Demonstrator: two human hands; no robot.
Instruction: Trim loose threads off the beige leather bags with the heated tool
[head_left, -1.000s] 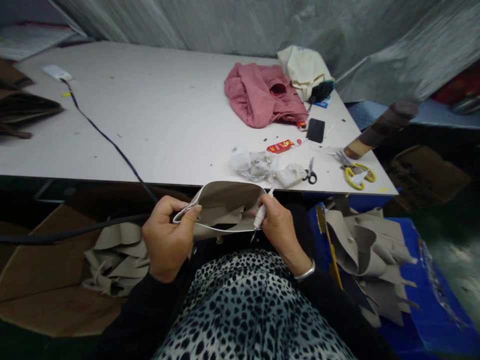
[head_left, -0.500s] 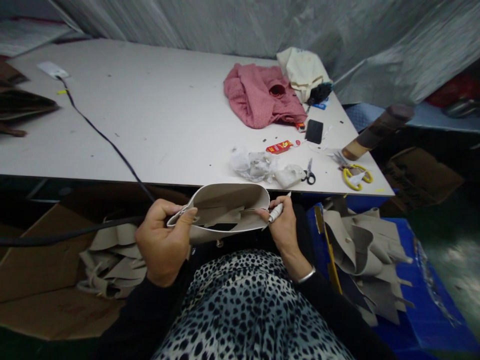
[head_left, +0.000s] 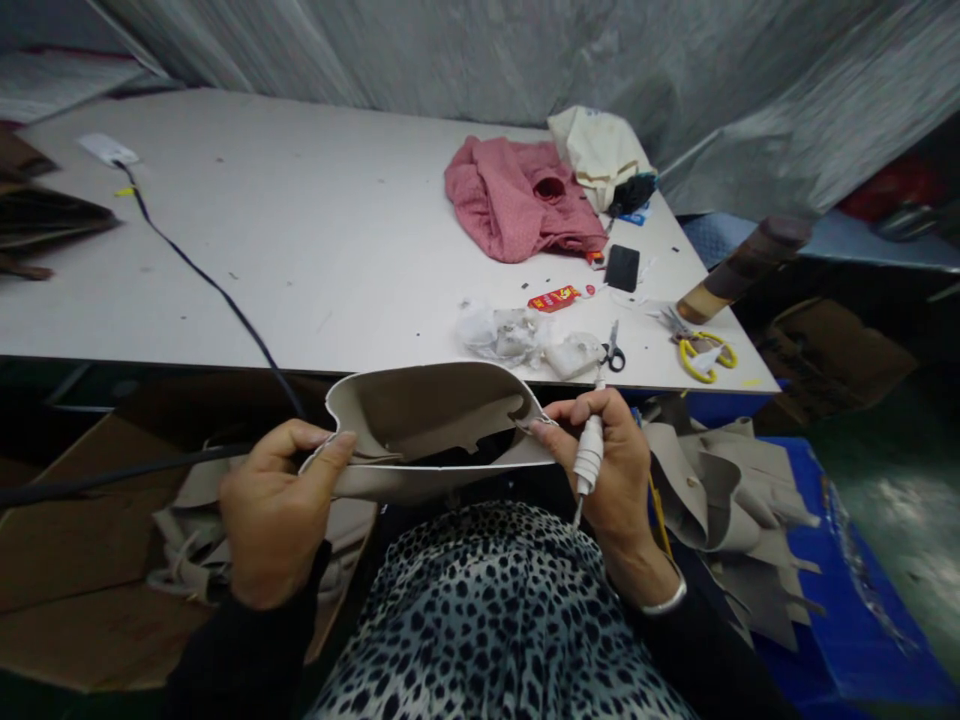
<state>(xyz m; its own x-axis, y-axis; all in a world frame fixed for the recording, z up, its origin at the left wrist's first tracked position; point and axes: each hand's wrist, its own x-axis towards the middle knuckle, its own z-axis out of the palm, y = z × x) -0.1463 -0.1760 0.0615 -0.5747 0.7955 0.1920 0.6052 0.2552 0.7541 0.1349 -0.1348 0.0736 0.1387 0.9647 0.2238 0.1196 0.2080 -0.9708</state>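
Observation:
A beige leather piece (head_left: 420, 484), curved round into an open loop like a bag body, is stretched between my two hands in front of the table edge. Its white-edged mouth faces up and shows the inside. At the left end, my left hand (head_left: 281, 500) pinches the rim between thumb and fingers. My right hand (head_left: 611, 460) grips the other end the same way. Tucked in that hand as well is a thin tool with a white wrapped handle (head_left: 589, 455) and a narrow point at its lower end; its exact kind is unclear.
On the white table (head_left: 315, 230) lie a pink cloth (head_left: 517, 200), plastic bags (head_left: 517, 338), black-handled scissors (head_left: 614, 350) and yellow-handled scissors (head_left: 705, 352). A cardboard box (head_left: 82, 560) at left and a blue bin (head_left: 832, 600) at right hold beige pieces. A black cord (head_left: 217, 290) crosses the left side.
My hands have moved apart, the left one leftward and the right one rightward, and the leather loop is pulled wider. The white-handled tool has shifted right with my right hand.

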